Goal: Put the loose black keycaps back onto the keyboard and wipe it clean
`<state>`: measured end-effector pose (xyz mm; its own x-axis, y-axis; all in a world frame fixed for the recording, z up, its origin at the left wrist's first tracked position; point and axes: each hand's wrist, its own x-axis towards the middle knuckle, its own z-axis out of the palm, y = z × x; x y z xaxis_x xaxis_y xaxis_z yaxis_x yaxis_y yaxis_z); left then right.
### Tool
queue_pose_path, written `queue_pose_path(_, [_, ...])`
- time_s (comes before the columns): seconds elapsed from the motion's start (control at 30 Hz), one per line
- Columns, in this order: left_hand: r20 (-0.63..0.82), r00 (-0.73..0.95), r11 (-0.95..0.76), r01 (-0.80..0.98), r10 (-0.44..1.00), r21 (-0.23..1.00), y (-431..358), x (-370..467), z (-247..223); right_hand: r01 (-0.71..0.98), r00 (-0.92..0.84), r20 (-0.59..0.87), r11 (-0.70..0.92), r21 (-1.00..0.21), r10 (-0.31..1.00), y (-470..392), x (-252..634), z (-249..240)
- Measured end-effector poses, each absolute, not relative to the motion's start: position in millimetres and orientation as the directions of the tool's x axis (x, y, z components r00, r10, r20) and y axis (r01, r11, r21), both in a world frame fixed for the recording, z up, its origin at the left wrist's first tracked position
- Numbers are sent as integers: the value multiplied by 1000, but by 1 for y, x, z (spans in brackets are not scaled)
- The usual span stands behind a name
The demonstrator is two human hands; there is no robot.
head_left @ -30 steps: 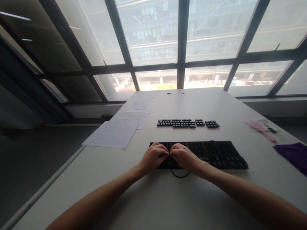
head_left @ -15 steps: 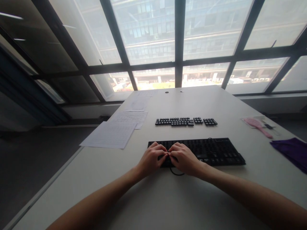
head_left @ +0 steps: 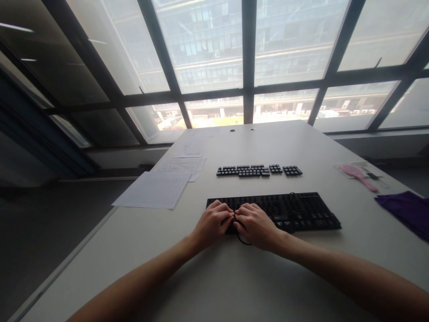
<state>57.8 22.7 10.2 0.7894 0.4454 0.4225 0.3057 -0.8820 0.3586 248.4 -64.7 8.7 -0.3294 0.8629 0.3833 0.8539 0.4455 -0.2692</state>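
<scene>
A black keyboard lies on the white table, its left half partly covered by my hands. My left hand is over the keyboard's left part, fingers curled and pinched together. My right hand meets it from the right, its fingertips also drawn together and close to those of my left hand. Whatever is between the fingertips is too small to make out. Behind the keyboard, loose black keycaps stand in rows and small blocks. A black cable curves out at the keyboard's front edge.
Printed paper sheets lie on the left of the white table. To the right are a pink brush, a small dark object and a purple cloth. Large windows rise beyond the far edge.
The fingers of my right hand have shifted slightly against my left fingertips. The view has moved a little; the keyboard and keycaps stay in place.
</scene>
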Motion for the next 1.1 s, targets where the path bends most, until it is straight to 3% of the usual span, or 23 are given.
queue_pose_path(0.5, [462, 786, -904, 284, 411, 320, 23, 58, 5, 858, -313, 471, 458, -231, 825, -65, 245, 2])
queue_pose_path(1.1, [437, 810, -914, 286, 391, 288, 19, 59, 11, 873, -270, 445, 412, -261, 854, -65, 246, 2])
